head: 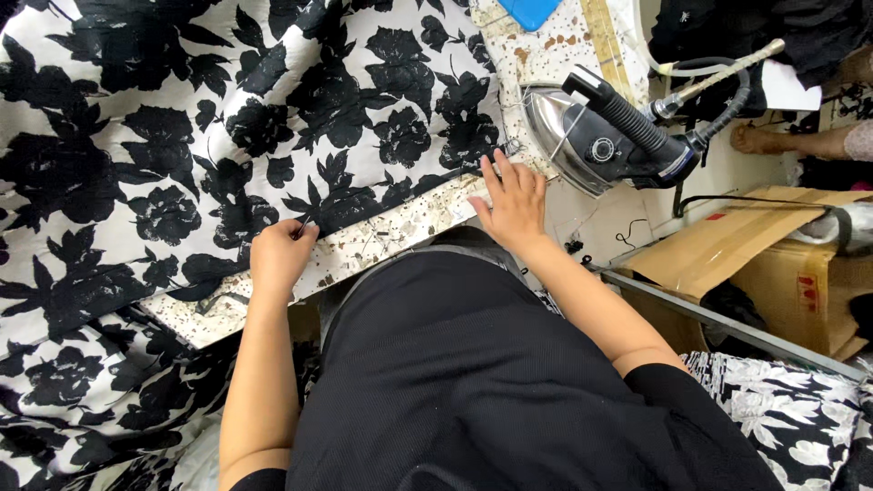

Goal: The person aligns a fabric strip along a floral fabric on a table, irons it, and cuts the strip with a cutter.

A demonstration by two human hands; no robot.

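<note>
A large white cloth with black flowers (227, 118) lies spread over a stained ironing table (391, 238). My left hand (280, 256) pinches the near edge of the cloth with fingers closed on it. My right hand (511, 205) lies flat with fingers apart, pressing the cloth's edge at the table's right corner. A steam iron (596, 132) with a black handle stands just right of that hand, not touched.
A hose and a stick-like handle (727, 68) run from the iron. Cardboard boxes (773, 264) and a metal bar (727, 327) sit to the right. More flowered cloth (791, 409) lies lower right and lower left. Another person's foot (755, 138) shows at the far right.
</note>
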